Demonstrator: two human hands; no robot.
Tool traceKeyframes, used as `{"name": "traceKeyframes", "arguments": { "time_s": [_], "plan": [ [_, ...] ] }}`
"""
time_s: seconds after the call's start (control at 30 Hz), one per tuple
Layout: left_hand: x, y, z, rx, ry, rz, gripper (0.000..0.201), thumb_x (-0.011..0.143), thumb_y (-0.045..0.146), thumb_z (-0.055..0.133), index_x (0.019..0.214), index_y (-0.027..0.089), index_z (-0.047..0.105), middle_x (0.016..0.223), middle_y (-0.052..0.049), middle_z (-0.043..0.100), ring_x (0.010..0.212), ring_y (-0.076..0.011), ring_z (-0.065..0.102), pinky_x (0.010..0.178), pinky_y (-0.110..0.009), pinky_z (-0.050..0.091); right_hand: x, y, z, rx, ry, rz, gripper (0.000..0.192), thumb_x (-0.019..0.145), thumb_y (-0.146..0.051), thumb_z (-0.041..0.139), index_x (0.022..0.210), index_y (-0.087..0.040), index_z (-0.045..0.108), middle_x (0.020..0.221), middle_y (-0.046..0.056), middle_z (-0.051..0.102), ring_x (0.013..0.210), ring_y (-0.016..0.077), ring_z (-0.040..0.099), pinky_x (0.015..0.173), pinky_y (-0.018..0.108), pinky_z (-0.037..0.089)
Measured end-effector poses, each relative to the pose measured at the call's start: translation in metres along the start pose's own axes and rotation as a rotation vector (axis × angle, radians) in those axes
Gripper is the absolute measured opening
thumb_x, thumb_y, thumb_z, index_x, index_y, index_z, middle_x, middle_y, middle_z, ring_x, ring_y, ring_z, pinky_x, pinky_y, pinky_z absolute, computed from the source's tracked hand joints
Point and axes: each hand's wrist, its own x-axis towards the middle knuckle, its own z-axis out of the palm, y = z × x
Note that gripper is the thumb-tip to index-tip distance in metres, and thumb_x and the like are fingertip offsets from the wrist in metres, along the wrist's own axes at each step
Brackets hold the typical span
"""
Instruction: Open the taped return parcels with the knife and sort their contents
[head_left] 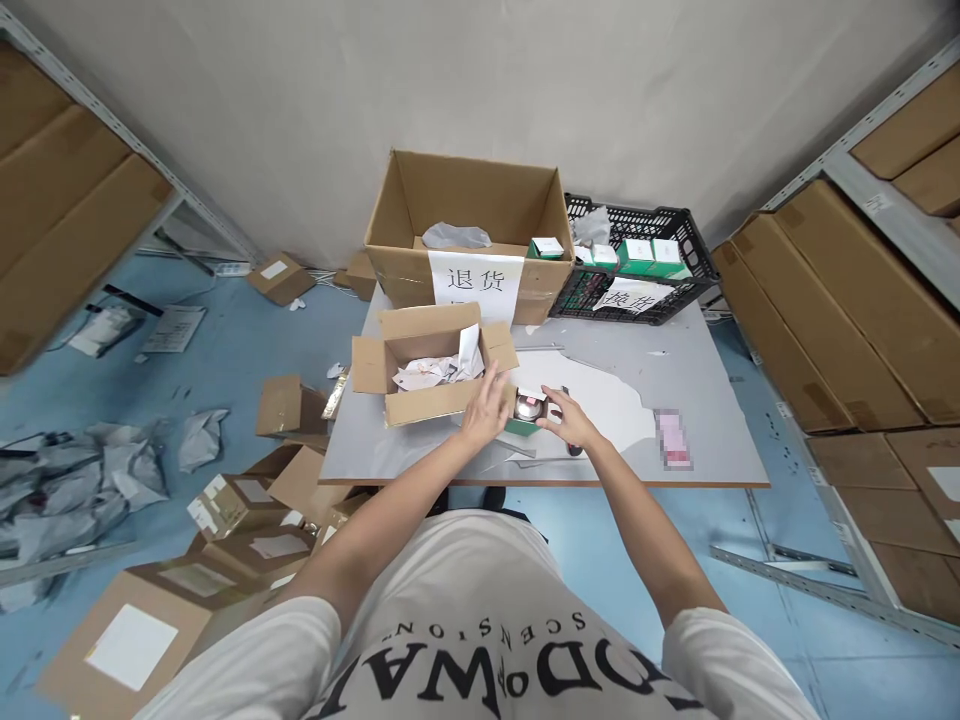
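A small green and white box (pixel 527 412) lies open on the grey table (pixel 720 440), showing a round silvery jar lid (pixel 529 405) inside. My left hand (pixel 487 405) grips the box's left side and my right hand (pixel 564 418) holds its right side. Just left of my left hand sits a small open cardboard box (pixel 431 400) with crumpled white paper (pixel 439 370) in it.
A large open carton (pixel 469 235) with a white label stands at the table's back. A black crate (pixel 637 265) of green boxes is beside it. A pink item (pixel 673 438) lies at right. Boxes and grey bags litter the blue floor at left. Shelves of cartons flank both sides.
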Motion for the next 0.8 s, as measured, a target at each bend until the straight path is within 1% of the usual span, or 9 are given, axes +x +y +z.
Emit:
{"name": "traceKeyframes", "arguments": {
  "time_s": [0.1, 0.13, 0.2, 0.3, 0.37, 0.5, 0.57, 0.7, 0.8],
  "plan": [
    [-0.001, 0.003, -0.008, 0.173, -0.123, 0.121, 0.030, 0.087, 0.016, 0.044, 0.114, 0.019, 0.058, 0.128, -0.012, 0.055, 0.131, -0.0244, 0.039, 0.111, -0.051, 0.021, 0.000, 0.001, 0.000, 0.008, 0.013, 0.034, 0.072, 0.073, -0.048, 0.067, 0.138, -0.030, 0.040, 0.127, 0.011, 0.047, 0.116, 0.0264, 0.050, 0.087, 0.045, 0.052],
    [-0.003, 0.005, -0.009, 0.201, -0.163, 0.135, 0.026, 0.089, 0.017, 0.042, 0.107, 0.020, 0.061, 0.118, -0.009, 0.062, 0.126, -0.0230, 0.045, 0.112, -0.053, 0.017, 0.000, 0.002, -0.001, 0.009, 0.019, 0.045, 0.071, 0.073, -0.047, 0.068, 0.137, -0.029, 0.041, 0.126, 0.011, 0.048, 0.115, 0.0265, 0.052, 0.086, 0.044, 0.052],
    [-0.008, 0.010, -0.007, 0.233, -0.230, 0.122, 0.025, 0.091, 0.023, 0.042, 0.105, 0.020, 0.062, 0.109, -0.009, 0.067, 0.117, -0.0228, 0.053, 0.113, -0.055, 0.010, -0.001, 0.002, -0.002, 0.004, 0.033, 0.058, 0.071, 0.072, -0.045, 0.069, 0.135, -0.027, 0.043, 0.124, 0.012, 0.049, 0.112, 0.0267, 0.054, 0.084, 0.044, 0.053],
    [-0.019, 0.019, -0.001, 0.261, -0.301, 0.041, 0.038, 0.089, 0.035, 0.046, 0.119, 0.014, 0.056, 0.122, -0.017, 0.060, 0.119, -0.0282, 0.051, 0.112, -0.058, 0.005, -0.002, 0.001, -0.005, -0.040, 0.062, 0.030, 0.072, 0.071, -0.044, 0.070, 0.135, -0.025, 0.043, 0.125, 0.014, 0.050, 0.109, 0.0268, 0.057, 0.082, 0.043, 0.054],
    [-0.024, 0.024, 0.003, 0.253, -0.349, -0.002, 0.048, 0.088, 0.036, 0.047, 0.129, 0.011, 0.049, 0.132, -0.020, 0.052, 0.124, -0.0300, 0.046, 0.112, -0.057, 0.004, 0.000, 0.000, -0.009, -0.073, 0.099, -0.005, 0.066, 0.074, -0.045, 0.067, 0.133, -0.024, 0.046, 0.125, 0.014, 0.052, 0.109, 0.0266, 0.057, 0.081, 0.042, 0.054],
    [-0.030, 0.030, 0.005, 0.229, -0.425, -0.015, 0.058, 0.088, 0.035, 0.046, 0.141, 0.015, 0.034, 0.142, -0.018, 0.040, 0.133, -0.0298, 0.036, 0.112, -0.055, 0.003, 0.014, -0.005, -0.018, -0.096, 0.180, -0.027, 0.037, 0.084, -0.038, 0.055, 0.117, -0.021, 0.059, 0.113, 0.011, 0.063, 0.101, 0.0224, 0.062, 0.084, 0.038, 0.052],
    [-0.033, 0.033, 0.004, 0.236, -0.453, 0.009, 0.061, 0.087, 0.035, 0.048, 0.143, 0.019, 0.030, 0.147, -0.016, 0.034, 0.136, -0.0308, 0.031, 0.111, -0.056, 0.005, 0.023, -0.007, -0.020, -0.123, 0.198, 0.006, 0.027, 0.087, -0.033, 0.049, 0.104, -0.021, 0.065, 0.099, 0.008, 0.069, 0.089, 0.0203, 0.065, 0.083, 0.037, 0.052],
    [-0.042, 0.035, 0.004, 0.283, -0.511, 0.070, 0.067, 0.083, 0.038, 0.056, 0.143, 0.025, 0.030, 0.152, -0.017, 0.022, 0.139, -0.0340, 0.022, 0.109, -0.060, 0.008, 0.040, -0.006, -0.017, -0.150, 0.205, 0.127, 0.023, 0.086, -0.029, 0.046, 0.088, -0.020, 0.066, 0.073, 0.003, 0.069, 0.068, 0.0182, 0.065, 0.074, 0.035, 0.053],
    [-0.047, 0.035, 0.006, 0.313, -0.532, 0.075, 0.072, 0.081, 0.041, 0.060, 0.143, 0.028, 0.028, 0.153, -0.017, 0.018, 0.140, -0.0345, 0.017, 0.107, -0.062, 0.009, 0.046, -0.003, -0.011, -0.153, 0.200, 0.190, 0.020, 0.083, -0.028, 0.048, 0.086, -0.018, 0.066, 0.074, 0.004, 0.069, 0.069, 0.0183, 0.064, 0.073, 0.034, 0.052]
  ]
}}
